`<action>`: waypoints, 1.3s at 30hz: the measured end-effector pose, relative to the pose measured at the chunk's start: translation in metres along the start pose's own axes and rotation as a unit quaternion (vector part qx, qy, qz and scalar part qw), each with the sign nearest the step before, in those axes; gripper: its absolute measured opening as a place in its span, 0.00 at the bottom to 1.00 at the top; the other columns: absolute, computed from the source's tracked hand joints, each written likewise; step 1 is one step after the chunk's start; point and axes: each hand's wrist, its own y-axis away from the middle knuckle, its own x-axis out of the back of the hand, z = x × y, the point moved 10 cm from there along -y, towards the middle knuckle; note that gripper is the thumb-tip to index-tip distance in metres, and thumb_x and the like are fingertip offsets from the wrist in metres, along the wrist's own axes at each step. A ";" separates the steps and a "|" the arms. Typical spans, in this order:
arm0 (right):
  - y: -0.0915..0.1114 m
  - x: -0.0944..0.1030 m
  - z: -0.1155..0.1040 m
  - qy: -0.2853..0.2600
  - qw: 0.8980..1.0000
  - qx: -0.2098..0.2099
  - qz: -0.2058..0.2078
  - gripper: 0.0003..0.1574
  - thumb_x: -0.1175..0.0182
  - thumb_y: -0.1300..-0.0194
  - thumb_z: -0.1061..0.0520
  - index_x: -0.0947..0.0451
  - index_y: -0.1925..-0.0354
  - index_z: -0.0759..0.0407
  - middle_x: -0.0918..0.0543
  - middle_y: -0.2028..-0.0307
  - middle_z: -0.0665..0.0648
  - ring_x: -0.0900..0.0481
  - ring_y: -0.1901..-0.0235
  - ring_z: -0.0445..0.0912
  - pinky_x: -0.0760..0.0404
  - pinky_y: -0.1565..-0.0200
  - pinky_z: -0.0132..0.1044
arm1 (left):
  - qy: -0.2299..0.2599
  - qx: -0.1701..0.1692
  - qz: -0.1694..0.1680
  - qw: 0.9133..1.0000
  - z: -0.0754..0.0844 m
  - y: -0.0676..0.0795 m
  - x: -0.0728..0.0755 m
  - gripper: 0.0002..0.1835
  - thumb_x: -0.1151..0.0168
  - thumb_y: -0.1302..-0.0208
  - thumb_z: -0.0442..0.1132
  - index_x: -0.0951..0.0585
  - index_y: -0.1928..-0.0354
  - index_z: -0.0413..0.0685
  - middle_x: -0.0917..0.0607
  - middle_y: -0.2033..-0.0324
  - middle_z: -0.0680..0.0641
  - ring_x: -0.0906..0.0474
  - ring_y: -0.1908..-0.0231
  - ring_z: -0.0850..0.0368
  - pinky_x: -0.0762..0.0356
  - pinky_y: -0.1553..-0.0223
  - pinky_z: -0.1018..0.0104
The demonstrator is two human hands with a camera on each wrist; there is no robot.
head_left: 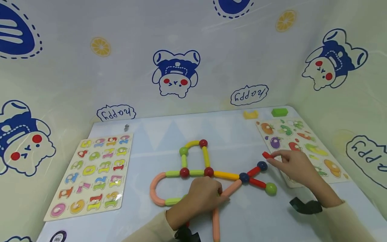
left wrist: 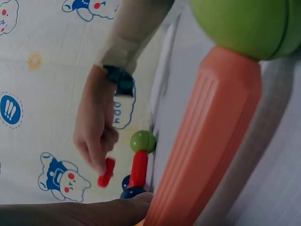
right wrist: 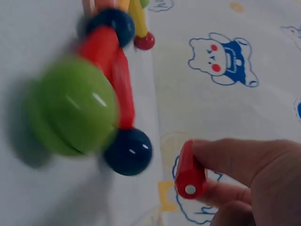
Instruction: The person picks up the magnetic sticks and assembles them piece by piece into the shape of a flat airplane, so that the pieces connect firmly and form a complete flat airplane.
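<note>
My right hand [head_left: 297, 168] pinches a short red magnetic stick [head_left: 266, 155] between thumb and fingertips, above the edge of the vegetable puzzle board. In the right wrist view a silvery magnet dot shows on the end of the red stick [right wrist: 189, 181]. My left hand [head_left: 201, 195] lies over the lower middle of a flat figure of sticks and balls. Its fingers are curled, and its thumb [left wrist: 134, 207] meets a salmon stick [left wrist: 207, 136] that ends at a green ball [left wrist: 244, 28]. What lies beneath that palm is hidden. Nearest the right hand is a blue ball [head_left: 262, 166].
A number puzzle board [head_left: 125, 168] lies at left, the vegetable puzzle board [head_left: 290, 183] at right. Toward the back are a yellow piece [head_left: 250, 115] and a green block [head_left: 279, 112]. The figure includes a green ball [head_left: 271, 189] and a curved salmon piece [head_left: 153, 190]. Printed curtains surround the table.
</note>
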 end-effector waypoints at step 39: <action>0.049 -0.049 0.022 -0.079 0.980 -0.182 0.025 0.40 0.41 0.47 0.27 0.17 0.59 0.60 0.34 0.88 0.52 0.35 0.81 0.48 0.43 0.83 0.35 | 0.048 0.027 0.006 0.998 -0.005 0.006 -0.006 0.16 0.37 0.44 0.58 0.18 0.73 0.54 0.32 0.92 0.57 0.35 0.88 0.64 0.38 0.84 0.71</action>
